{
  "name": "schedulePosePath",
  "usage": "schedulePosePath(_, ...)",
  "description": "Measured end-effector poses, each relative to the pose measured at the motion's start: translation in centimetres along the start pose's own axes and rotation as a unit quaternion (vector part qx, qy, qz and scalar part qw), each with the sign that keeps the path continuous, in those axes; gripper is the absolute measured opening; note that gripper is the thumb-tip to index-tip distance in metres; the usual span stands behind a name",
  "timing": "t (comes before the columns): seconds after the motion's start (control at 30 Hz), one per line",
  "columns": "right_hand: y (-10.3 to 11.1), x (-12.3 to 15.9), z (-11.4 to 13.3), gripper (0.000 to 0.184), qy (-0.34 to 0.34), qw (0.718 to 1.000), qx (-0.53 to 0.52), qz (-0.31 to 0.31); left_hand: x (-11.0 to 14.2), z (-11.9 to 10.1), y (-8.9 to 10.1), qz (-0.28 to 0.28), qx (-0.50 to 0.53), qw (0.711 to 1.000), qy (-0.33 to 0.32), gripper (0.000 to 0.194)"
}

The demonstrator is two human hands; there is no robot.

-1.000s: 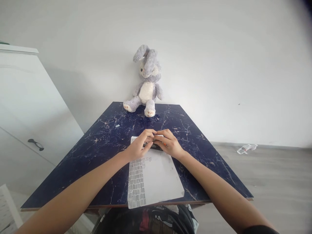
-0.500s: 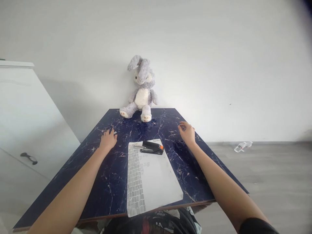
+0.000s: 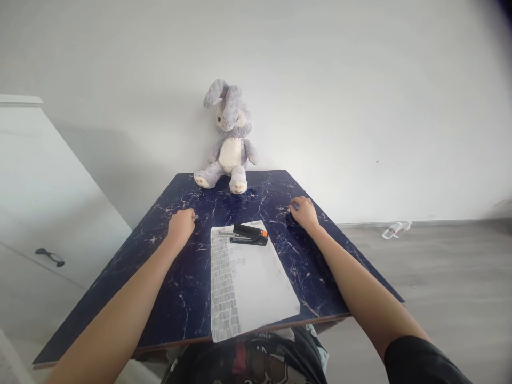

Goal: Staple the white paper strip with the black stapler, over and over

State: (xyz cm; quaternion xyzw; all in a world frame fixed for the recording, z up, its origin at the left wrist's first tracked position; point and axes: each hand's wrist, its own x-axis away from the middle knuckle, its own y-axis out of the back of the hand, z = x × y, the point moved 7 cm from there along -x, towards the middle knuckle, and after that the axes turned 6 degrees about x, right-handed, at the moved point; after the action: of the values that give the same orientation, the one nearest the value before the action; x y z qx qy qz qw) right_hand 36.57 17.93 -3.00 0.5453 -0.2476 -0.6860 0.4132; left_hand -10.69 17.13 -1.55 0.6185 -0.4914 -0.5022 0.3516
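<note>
My left hand [image 3: 181,226] is closed on the left side of the dark blue table. A small greyish piece [image 3: 195,217] pokes out by its fingers, too small to name. On the right side, my right hand [image 3: 304,212] is curled, fingers together, with a tiny bluish bit [image 3: 295,206] showing among them. Between the hands lies a white sheet of paper [image 3: 264,290] with a printed or drawn grid along its left side. A black stapler [image 3: 252,234] with an orange patch rests on the paper's far end, its upper arm raised. Neither hand touches stapler or paper.
A grey plush rabbit [image 3: 231,146] sits at the far end of the table [image 3: 188,298], against the wall. To the left stands a white cabinet [image 3: 44,186] with a dark handle [image 3: 49,257]. A clear plastic item [image 3: 396,230] lies on the floor at right.
Both hands have closed more tightly, and the left has turned with its fingers tucked in. A bluish bit now shows in the right hand. The whole view has shifted slightly.
</note>
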Motion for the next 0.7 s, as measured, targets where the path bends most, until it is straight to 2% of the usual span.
schedulePosePath(0.07, 0.4, -0.1, 0.0, 0.019, 0.004, 1.0, -0.018, -0.023, 0.4, -1.4, 0.0, -0.004, 0.11, 0.993, -0.031, 0.009)
schedulePosePath(0.1, 0.4, -0.1, 0.1, 0.019, 0.008, 0.999, -0.025, -0.025, 0.6, -2.3, -0.1, 0.002, 0.205, 0.977, -0.05, 0.005)
schedulePosePath(0.17, 0.2, -0.1, 0.2, 0.019, 0.015, 0.999, -0.034, -0.019, 1.3, -4.0, -0.3, 0.027, 0.381, 0.922, -0.062, 0.015)
schedulePosePath(0.23, -0.1, 0.0, 0.3, 0.024, 0.016, 0.999, -0.046, -0.017, 2.0, -5.3, -0.4, 0.045, 0.475, 0.878, -0.053, 0.03)
schedulePosePath(0.37, -0.4, 0.1, 0.2, 0.043, 0.003, 0.998, -0.066, -0.015, 3.0, -7.0, -0.5, 0.107, 0.556, 0.823, -0.044, 0.044)
schedulePosePath(0.43, -0.5, 0.1, 0.2, 0.044, -0.001, 0.997, -0.07, -0.01, 3.1, -7.1, -0.7, 0.129, 0.601, 0.789, -0.02, 0.047)
schedulePosePath(0.6, -1.0, 0.1, -0.4, 0.043, -0.049, 0.991, -0.121, 0.016, 2.9, -6.3, -2.1, 0.158, 0.712, 0.682, 0.062, 0.043)
schedulePosePath(0.7, -1.2, 0.1, -0.7, 0.041, -0.067, 0.988, -0.139, 0.014, 2.8, -6.2, -2.8, 0.179, 0.743, 0.638, 0.094, 0.04)
